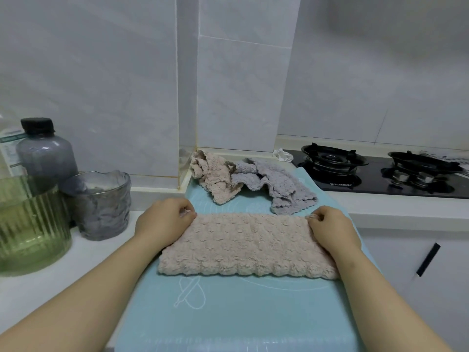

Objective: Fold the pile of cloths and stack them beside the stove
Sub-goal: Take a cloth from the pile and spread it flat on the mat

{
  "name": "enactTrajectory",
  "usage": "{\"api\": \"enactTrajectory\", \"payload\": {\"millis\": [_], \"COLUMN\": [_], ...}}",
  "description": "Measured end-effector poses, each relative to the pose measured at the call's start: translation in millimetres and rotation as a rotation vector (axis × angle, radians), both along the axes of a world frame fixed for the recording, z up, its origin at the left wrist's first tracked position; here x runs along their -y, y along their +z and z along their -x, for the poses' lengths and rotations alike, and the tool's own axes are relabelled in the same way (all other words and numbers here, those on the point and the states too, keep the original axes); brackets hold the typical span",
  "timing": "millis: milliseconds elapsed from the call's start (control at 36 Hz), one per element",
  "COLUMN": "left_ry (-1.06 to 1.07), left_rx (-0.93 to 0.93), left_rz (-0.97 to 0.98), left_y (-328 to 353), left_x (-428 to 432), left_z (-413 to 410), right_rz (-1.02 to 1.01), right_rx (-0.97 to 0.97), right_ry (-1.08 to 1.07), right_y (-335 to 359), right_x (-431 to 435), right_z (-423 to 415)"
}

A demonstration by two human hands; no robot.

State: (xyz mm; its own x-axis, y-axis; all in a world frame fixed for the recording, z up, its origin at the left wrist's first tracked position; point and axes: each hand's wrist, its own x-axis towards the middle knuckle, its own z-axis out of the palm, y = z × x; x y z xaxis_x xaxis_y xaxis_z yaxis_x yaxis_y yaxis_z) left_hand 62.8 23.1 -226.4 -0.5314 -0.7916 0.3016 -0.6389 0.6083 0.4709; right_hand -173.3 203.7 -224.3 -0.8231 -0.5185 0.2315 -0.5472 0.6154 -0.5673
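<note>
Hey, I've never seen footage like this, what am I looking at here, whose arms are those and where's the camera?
There is no machine here. This single picture comes from a wide-angle camera worn on a person's head, looking forward and down, so the two bare arms are the wearer's own. The left hand and the right hand each pinch a far corner of a fluffy beige-pink cloth, which lies flat, apparently folded over, on a light blue silicone mat. Behind it lie a crumpled beige-pink cloth and a crumpled grey cloth, not yet folded. To the right is a black gas stove. To the left stand a green ribbed glass jar, a grey textured glass cup and a grey plastic bottle with a black cap.
</note>
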Motion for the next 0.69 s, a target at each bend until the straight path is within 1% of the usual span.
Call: {"api": "enactTrajectory", "payload": {"millis": [56,139,167,222,306,361,500,556,611,694], "left_ry": [0.005,0.016,0.013,-0.005,-0.017,-0.019,-0.058,-0.06,-0.063,-0.091], "left_rx": [-0.023,-0.112,-0.132,-0.105,-0.006,0.014,0.172,0.206,0.201,0.077], "left_rz": [-0.003,0.014,0.014,0.002,-0.013,-0.021,-0.059,-0.073,-0.081,-0.12], "left_y": [0.7,3.2,3.7,4.1,3.3,4.2,8.0,8.9,9.9,10.1], "left_x": [0.0,1.7,3.0,4.2,2.8,3.0,1.9,1.5,0.7,0.0], "left_z": [0.0,-2.1,-3.2,-4.8,-3.9,-3.8,-5.5,-4.4,-4.1,-4.7], "right_rz": [0.045,0.217,0.232,0.181,0.038,-0.028,-0.113,-0.147,-0.157,-0.097], "right_rx": [0.017,0.055,0.058,0.055,0.022,0.005,0.008,0.014,0.023,0.043], "right_ry": [-0.001,0.006,0.014,0.034,0.045,0.039,0.036,0.041,0.055,0.083], "right_y": [1.3,4.3,4.6,3.1,1.8,2.5,2.8,3.5,3.3,1.8], "right_x": [-0.4,-2.3,-3.0,-3.1,-1.2,0.1,2.8,3.2,3.3,2.2], "right_z": [3.3,9.1,9.9,9.8,5.4,3.0,2.3,1.7,2.1,2.6]}}
